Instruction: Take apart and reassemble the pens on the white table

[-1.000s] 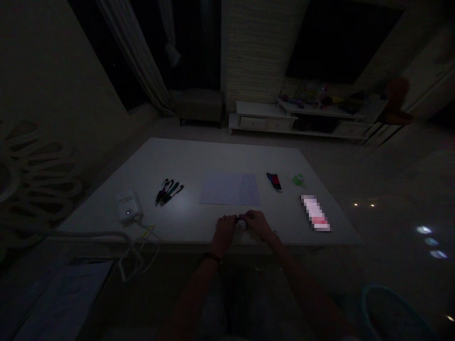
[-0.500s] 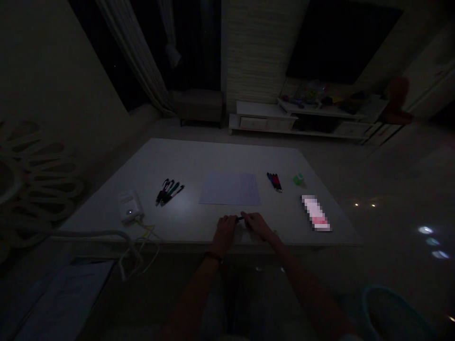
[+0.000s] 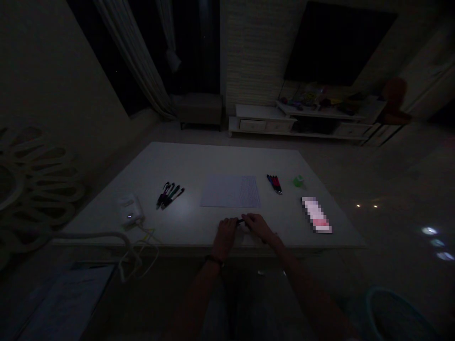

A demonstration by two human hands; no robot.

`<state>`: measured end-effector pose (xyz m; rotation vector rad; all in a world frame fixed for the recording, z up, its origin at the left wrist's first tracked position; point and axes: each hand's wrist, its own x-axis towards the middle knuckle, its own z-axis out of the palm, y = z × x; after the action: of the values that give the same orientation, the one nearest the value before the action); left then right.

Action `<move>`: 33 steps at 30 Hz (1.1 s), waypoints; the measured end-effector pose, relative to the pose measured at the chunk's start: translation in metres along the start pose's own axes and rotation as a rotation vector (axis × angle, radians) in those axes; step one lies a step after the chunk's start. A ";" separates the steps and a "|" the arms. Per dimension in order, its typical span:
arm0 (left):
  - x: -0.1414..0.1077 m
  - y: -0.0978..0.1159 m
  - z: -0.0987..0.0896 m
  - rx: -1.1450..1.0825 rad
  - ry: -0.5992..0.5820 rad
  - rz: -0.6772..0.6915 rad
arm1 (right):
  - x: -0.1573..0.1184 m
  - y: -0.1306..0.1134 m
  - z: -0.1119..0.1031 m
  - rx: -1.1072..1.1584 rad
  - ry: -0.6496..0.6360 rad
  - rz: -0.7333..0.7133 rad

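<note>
Near the front edge of the white table [image 3: 192, 161], my left hand [image 3: 226, 233] and my right hand [image 3: 259, 226] are close together. Between their fingers they hold a thin black pen [image 3: 241, 220], mostly covered by the hands. Both hands have curled fingers around it. Just beyond them lies a sheet of paper [image 3: 227, 192] with lines of writing on its right part. Several pens [image 3: 169, 195] are spread to the left of the paper. Another group of pens with blue and red parts [image 3: 275, 184] rests to its right.
A small green object [image 3: 298, 181] and a phone with a blurred screen [image 3: 316, 215] lie at the table's right. On the left is a white box-shaped device [image 3: 129, 209] with cables. A teal-rimmed tub [image 3: 371, 303] stands on the floor at lower right.
The view has shifted very slightly, so the table sits a little lower. Both hands keep their grip on the pen, with barely any visible movement.
</note>
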<state>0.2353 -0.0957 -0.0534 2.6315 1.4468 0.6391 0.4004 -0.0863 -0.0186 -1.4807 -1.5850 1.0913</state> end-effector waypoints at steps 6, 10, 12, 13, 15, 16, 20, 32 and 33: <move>0.000 0.000 -0.002 -0.011 -0.008 0.003 | 0.000 0.001 -0.001 -0.016 -0.004 0.040; 0.001 -0.001 -0.002 -0.010 -0.029 0.011 | 0.000 -0.002 -0.002 -0.003 -0.003 0.054; 0.001 -0.001 -0.001 -0.003 -0.026 0.005 | 0.000 -0.003 -0.001 -0.025 -0.017 0.050; 0.001 -0.002 -0.001 -0.005 -0.028 0.000 | 0.000 -0.002 -0.001 -0.035 -0.024 0.041; 0.001 -0.002 -0.001 -0.019 -0.035 0.000 | 0.001 -0.001 0.000 -0.054 -0.028 0.048; 0.000 -0.002 -0.001 -0.028 -0.036 0.002 | 0.001 0.001 0.000 -0.060 -0.026 0.067; 0.000 -0.001 -0.004 -0.046 -0.011 0.009 | 0.003 0.005 -0.001 0.006 -0.080 0.094; -0.001 -0.002 -0.003 -0.063 -0.012 0.044 | -0.005 0.007 0.001 0.121 -0.050 0.165; -0.001 -0.002 -0.003 -0.063 -0.014 0.047 | -0.005 0.008 0.002 0.128 -0.052 0.197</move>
<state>0.2319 -0.0956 -0.0513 2.6238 1.3419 0.6574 0.4022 -0.0919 -0.0265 -1.5567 -1.3978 1.3267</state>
